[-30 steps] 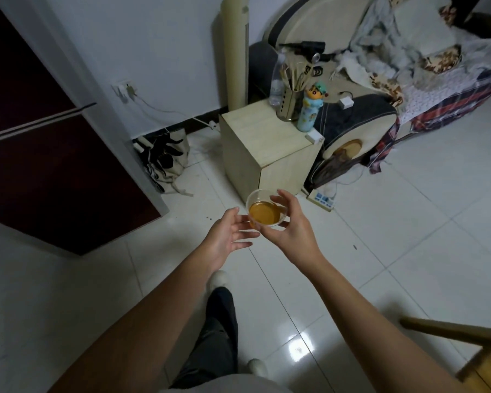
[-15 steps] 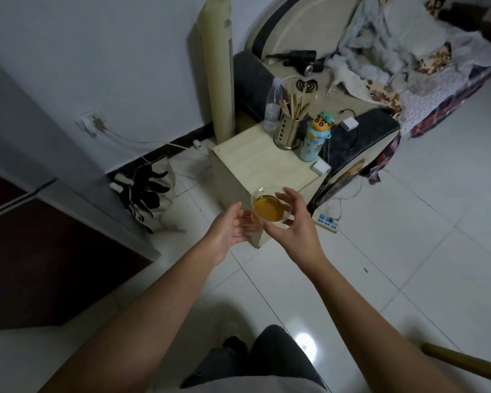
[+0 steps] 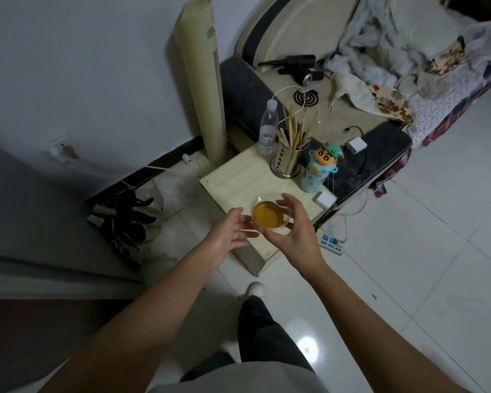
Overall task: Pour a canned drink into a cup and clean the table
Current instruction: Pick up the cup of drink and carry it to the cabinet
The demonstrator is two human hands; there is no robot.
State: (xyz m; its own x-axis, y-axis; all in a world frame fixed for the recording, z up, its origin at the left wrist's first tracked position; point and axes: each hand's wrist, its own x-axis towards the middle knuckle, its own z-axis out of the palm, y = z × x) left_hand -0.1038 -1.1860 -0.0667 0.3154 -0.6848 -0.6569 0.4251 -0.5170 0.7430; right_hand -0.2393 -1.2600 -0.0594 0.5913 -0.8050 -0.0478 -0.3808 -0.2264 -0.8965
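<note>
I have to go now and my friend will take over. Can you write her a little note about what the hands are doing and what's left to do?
Right hand: grips the clear cup of orange-brown drink by its rim and side, above the small wooden table.
Left hand: open, fingers beside the cup, holding nothing.
Done: the drink is in the cup.
Left: set the cup down, then clean the table. No can or cloth is in view.
On the table: water bottle, chopstick holder, cartoon bottle.

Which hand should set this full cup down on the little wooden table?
Probably the right hand: it already grips the cup of amber drink over the table. The left hand is open beside the cup, holding nothing.
</note>
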